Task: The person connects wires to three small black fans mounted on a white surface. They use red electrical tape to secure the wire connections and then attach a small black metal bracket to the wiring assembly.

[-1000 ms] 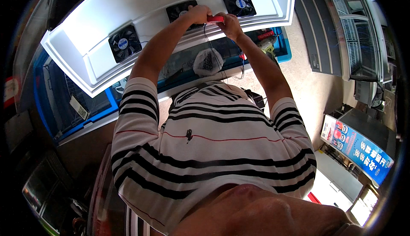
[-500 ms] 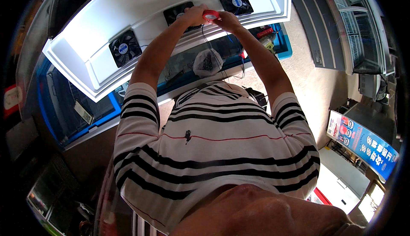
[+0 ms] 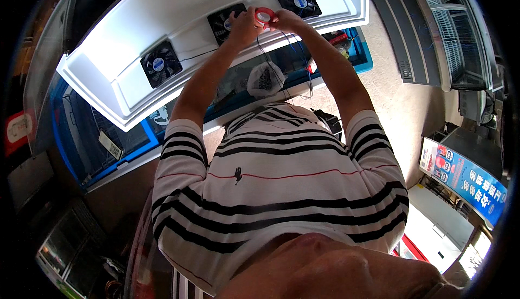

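A roll of red tape (image 3: 264, 13) is held between my two hands over the front edge of a white panel (image 3: 122, 50). My left hand (image 3: 245, 30) grips the roll's left side. My right hand (image 3: 287, 21) has its fingers closed at the right side of the roll; whether they also pinch a wire or tape end is too small to tell. Dark wires (image 3: 269, 60) hang below the hands. Set in the panel are a left black fan (image 3: 161, 64), a middle black fan (image 3: 218, 24) partly hidden by my left hand, and a right black fan (image 3: 299, 2).
Beneath the panel is a blue-rimmed chest freezer (image 3: 150, 141) with a glass top. A clear plastic bag (image 3: 265, 79) of dark small pieces lies on it. Tools and a red box (image 3: 337, 39) sit at its right end. Grey panels (image 3: 402, 33) and a glass-fronted cabinet (image 3: 454, 44) stand right.
The tape roll has turned to show more of its open centre. My left hand has shifted slightly lower, uncovering more of the middle fan. The view has moved a little.
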{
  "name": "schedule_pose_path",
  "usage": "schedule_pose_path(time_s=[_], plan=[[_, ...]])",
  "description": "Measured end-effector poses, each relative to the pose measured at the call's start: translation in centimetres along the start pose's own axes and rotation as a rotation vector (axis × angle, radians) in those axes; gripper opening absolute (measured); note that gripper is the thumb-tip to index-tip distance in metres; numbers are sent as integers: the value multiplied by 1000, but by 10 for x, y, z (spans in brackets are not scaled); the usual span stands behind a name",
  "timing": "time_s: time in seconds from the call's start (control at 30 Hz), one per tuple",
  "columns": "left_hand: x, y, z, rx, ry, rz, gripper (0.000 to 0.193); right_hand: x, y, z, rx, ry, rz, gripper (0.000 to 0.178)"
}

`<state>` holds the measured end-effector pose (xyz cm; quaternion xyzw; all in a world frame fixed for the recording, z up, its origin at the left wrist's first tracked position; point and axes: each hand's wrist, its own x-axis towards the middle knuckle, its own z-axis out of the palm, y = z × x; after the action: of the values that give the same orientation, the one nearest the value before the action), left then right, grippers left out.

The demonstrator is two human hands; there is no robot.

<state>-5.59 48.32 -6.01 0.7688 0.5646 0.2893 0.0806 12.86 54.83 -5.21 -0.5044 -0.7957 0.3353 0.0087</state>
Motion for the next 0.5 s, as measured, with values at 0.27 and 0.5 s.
schedule_pose_path(time_s=[0.27,0.5], plan=[[-15,15,-3,-21,141,-31,51,-7,-20,-8,-55,3,65,25],[-21,14,-5,-75,214,98,22,-4,-6,1,43,32,12,28]])
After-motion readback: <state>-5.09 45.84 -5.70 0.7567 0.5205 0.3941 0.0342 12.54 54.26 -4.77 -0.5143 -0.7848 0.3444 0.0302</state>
